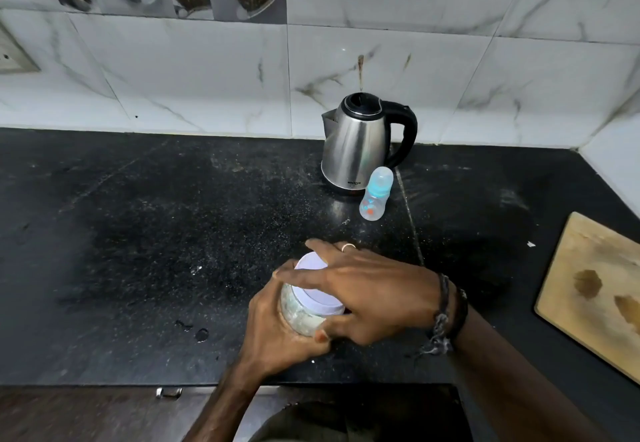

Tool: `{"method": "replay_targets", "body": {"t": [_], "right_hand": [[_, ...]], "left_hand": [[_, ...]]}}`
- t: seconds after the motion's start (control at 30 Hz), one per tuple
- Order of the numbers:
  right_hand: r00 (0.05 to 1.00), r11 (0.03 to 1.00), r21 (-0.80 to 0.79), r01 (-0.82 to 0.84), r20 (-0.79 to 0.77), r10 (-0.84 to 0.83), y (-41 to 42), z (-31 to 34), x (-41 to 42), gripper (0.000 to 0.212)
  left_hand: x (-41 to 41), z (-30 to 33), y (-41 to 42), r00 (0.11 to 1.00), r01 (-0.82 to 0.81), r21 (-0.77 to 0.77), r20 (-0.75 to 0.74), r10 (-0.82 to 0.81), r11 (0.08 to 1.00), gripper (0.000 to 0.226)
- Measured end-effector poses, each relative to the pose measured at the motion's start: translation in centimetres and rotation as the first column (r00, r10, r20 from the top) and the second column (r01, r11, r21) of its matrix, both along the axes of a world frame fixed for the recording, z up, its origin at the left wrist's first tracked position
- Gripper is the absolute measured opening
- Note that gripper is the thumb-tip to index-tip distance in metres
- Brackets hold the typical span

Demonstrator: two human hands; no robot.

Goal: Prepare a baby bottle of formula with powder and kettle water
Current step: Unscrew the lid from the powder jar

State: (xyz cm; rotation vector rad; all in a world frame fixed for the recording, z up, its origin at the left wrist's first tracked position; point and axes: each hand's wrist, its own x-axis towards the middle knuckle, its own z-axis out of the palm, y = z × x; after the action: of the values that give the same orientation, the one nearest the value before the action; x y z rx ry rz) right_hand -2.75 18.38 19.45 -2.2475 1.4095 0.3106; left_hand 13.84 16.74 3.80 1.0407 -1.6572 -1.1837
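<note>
Nearest me: left hand (277, 324) wraps the powder jar (298, 317), grip clamped on its clear body; right hand (363, 289) clamped over the white lid (313, 284). I judge lid-opening in hand; next needs a twist. Farther on the counter (138, 233): capped baby bottle (375, 195) upright, apparently empty, just beside the kettle (360, 143).

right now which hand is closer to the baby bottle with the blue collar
Right. The right hand lies over the white jar lid, its fingers reaching toward the clear baby bottle; the left hand grips the jar lower down, farther away.
</note>
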Motion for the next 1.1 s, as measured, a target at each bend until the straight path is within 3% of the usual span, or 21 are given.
{"method": "replay_targets", "body": {"t": [0.07,0.13,0.23,0.3,0.43,0.53,0.8,0.93,1.03,1.1], "right_hand": [[0.992,0.994,0.015,0.107,0.063,-0.108,0.0,0.4,0.0,0.096],[0.974,0.961,-0.168,0.218,-0.028,-0.226,0.0,0.8,0.4,0.094],[0.926,0.873,-0.418,0.251,-0.159,-0.343,-0.1,0.7,1.5,0.102],[0.921,0.888,-0.38,0.259,-0.18,-0.345,0.1,0.2,2.3,0.105],[0.955,0.908,-0.342,0.24,-0.086,-0.285,0.3,0.0,3.0,0.064],[0.976,0.933,-0.309,0.183,-0.06,-0.211,0.1,-0.4,2.5,0.051],[0.996,0.963,-0.254,0.091,0.038,-0.084,0.3,-2.0,1.8,0.056],[0.978,0.956,-0.291,0.046,0.207,0.016,-0.4,-3.3,0.4,0.063],[0.881,0.95,-0.267,0.162,0.472,-0.017,-0.8,-3.5,-0.9,0.066],[0.802,0.925,-0.248,0.288,0.591,-0.091,-0.8,-3.7,-2.0,0.068]], "left_hand": [[0.0,0.1,-0.2,1.0,-0.004,0.003,-0.001,0.004,1.0,0.097],[0.0,0.3,-0.1,1.0,-0.023,0.018,-0.002,0.023,1.0,0.1],[-0.2,0.3,0.3,1.0,-0.001,0.023,0.017,0.0,1.0,0.091],[-0.3,0.3,0.2,1.0,0.026,0.043,0.017,-0.026,0.999,0.09],[-0.7,0.9,0.1,1.0,0.02,-0.009,0.023,-0.019,1.0,0.095],[-0.5,0.8,0.0,1.0,0.014,-0.023,0.01,-0.014,1.0,0.097],[0.0,-1.3,-0.5,0.998,0.017,0.052,-0.055,-0.014,0.999,0.08],[0.1,-1.9,-0.8,0.993,-0.016,0.099,-0.117,0.028,0.995,0.085],[0.7,-2.8,-1.8,0.992,-0.059,0.095,-0.11,0.069,0.994,0.103],[1.0,-3.0,-2.3,0.992,-0.091,0.078,-0.083,0.098,0.993,0.104]]}}
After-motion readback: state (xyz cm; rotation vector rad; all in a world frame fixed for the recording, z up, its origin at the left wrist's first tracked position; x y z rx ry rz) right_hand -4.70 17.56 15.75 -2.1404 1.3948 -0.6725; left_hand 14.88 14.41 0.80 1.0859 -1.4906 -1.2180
